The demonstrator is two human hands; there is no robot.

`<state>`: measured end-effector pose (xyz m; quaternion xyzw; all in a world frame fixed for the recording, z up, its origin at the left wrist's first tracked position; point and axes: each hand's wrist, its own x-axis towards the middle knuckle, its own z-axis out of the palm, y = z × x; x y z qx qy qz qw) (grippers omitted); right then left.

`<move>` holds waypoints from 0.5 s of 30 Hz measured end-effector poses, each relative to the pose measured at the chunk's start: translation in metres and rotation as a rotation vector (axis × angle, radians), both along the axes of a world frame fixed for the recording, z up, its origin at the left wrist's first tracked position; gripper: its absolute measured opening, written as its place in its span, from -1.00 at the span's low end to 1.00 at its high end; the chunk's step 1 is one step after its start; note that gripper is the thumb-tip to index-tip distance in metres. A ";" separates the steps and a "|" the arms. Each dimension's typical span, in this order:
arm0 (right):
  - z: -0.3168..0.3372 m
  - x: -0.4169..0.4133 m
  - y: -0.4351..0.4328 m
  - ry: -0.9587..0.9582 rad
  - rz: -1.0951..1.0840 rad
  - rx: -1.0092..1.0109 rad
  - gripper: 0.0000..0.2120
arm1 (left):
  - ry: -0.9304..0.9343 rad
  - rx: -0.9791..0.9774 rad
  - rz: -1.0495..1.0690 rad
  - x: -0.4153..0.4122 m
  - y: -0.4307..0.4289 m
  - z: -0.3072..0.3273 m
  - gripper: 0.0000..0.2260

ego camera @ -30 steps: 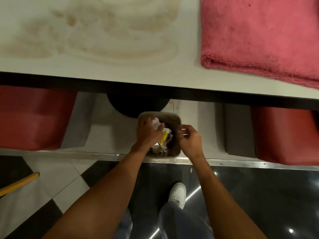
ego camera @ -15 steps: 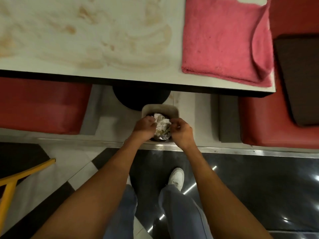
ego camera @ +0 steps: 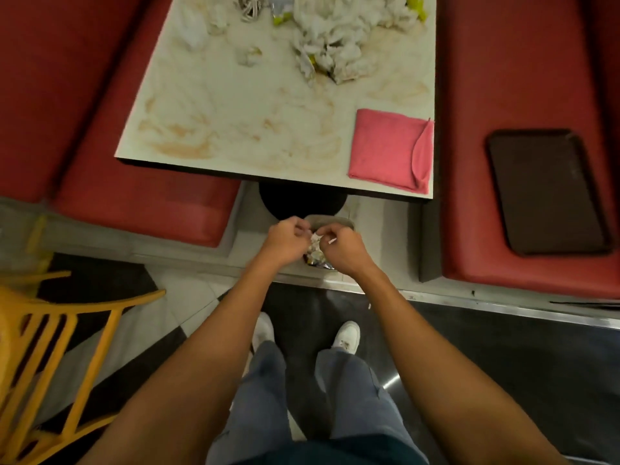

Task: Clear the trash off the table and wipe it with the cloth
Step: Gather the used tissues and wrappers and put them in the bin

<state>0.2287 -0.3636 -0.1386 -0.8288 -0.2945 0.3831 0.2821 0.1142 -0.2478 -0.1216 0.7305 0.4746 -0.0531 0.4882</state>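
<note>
The small bin point(ego camera: 337, 220) stands on the floor under the table's near edge, filled with crumpled paper and wrappers point(ego camera: 316, 255). Above it are my left hand point(ego camera: 285, 239) and my right hand point(ego camera: 345, 250), side by side with fingers curled; I see nothing clearly held in either. The white table point(ego camera: 268, 129) is smeared with brown stains. A heap of crumpled napkins and wrappers point(ego camera: 335, 45) lies at its far end. A folded pink cloth point(ego camera: 389, 149) sits at its near right corner.
Red bench seats flank the table at the left point(ego camera: 134, 203) and right point(ego camera: 503, 78). A dark tray point(ego camera: 547, 189) lies on the right seat. A yellow chair point(ego camera: 50, 330) stands at my left. The table's black pedestal base point(ego camera: 302, 203) is just behind the bin.
My view has pulled back and up, bringing the far trash heap and tray into sight. Both hands have risen from pressing the trash down in the bin.
</note>
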 end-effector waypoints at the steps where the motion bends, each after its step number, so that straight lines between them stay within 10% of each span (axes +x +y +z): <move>1: 0.012 -0.002 -0.002 -0.001 0.025 0.009 -0.75 | -0.001 0.014 -0.003 -0.002 -0.002 0.014 -0.82; 15: 0.150 0.045 0.036 -0.167 0.139 0.253 -0.75 | -0.153 0.245 0.010 0.017 0.021 0.156 -0.81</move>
